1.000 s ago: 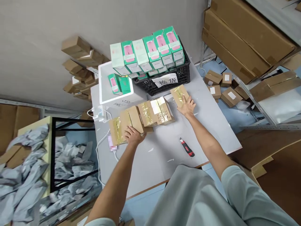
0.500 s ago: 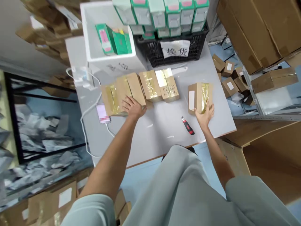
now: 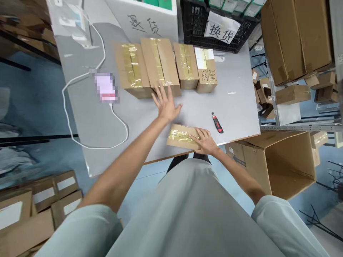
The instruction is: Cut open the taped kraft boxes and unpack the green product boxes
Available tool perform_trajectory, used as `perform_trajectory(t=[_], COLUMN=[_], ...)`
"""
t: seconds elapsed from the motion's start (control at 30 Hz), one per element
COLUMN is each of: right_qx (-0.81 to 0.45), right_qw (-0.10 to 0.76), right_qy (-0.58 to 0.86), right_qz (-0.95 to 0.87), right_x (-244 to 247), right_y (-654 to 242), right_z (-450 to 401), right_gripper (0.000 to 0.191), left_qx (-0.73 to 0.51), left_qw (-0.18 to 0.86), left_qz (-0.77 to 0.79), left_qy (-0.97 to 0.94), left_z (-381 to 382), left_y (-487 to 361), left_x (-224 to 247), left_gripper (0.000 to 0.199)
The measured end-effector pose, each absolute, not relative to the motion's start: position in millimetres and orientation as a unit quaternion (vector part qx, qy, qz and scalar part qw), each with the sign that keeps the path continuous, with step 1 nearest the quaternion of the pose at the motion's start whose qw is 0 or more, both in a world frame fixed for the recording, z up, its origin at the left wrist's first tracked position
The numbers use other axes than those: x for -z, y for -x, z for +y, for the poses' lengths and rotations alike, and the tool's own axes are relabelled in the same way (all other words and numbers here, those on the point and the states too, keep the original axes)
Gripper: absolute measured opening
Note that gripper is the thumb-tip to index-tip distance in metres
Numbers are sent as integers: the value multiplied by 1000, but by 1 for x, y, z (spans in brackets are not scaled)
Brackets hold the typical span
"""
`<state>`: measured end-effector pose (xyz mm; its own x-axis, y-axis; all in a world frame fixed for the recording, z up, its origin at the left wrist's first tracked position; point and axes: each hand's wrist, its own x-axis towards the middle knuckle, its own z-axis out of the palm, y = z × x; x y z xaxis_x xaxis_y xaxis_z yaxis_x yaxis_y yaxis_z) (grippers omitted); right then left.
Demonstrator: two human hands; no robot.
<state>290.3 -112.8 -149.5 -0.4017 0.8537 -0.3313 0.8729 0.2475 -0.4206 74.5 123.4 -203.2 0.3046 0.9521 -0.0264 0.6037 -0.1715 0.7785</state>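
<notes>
Risk 1st: box [image 3: 180, 137] is v. close to near edge of table [image 3: 144, 114], taped side up. If your R hand [image 3: 205, 141] slips or pulls it twd you, it could tip off the edge; prob. cause: you've only got its R end, L end has no support from your other hand. Can't tell if it's flat on the surface or a bit raised.

Cutter [image 3: 217, 123] lies just beyond R hand, blade end away from you; a wide R swing could knock it. Blade out or not: too small to tell.

Grip: R fingers spread over box's R end, part-closed, holding it. L hand [image 3: 167, 107] splayed wide, nothing grasped; fingertips at front of 2nd carton [image 3: 160, 64] from L in row of 4. Contact there n/c: touching or just above, can't tell.
</notes>
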Motion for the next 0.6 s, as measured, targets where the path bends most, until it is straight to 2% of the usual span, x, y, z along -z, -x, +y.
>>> perform_trajectory(t=[0.13, 0.23, 0.3, 0.37, 0.43, 0.5, 0.53, 0.6], right_qx=[271, 259, 244, 246, 291, 364, 394, 431], right_qw=[29, 14, -28, -94, -167, -233, -260, -289], right_qy=[-539, -587, -667, -762, -814, -809, -797, -781], right_qz=[797, 767, 704, 592, 474, 398, 375, 349], right_x=[142, 144, 154, 168, 183, 197, 201, 207], right_y=[-288, -284, -279, -273, -267, -263, -262, -261], right_z=[-101, -112, -130, -152, -172, -184, -187, -185], right_gripper=[106, 110, 114, 123, 132, 131, 127, 120], left_qx=[-187, -197, -204, -203, -198, -184, -173, -151], left_qw=[452, 486, 496, 523, 569, 607, 614, 603], left_qz=[538, 530, 534, 532, 530, 535, 542, 561], left_qy=[-687, -667, -654, -634, -597, -558, -547, -547], left_z=[-6, -62, -76, -81, -83, -86, -87, -88], left_y=[-26, 8, 23, 32, 35, 34, 32, 27], left_x=[188, 185, 186, 191, 201, 214, 220, 230], left_gripper=[83, 70, 66, 76, 106, 133, 139, 138])
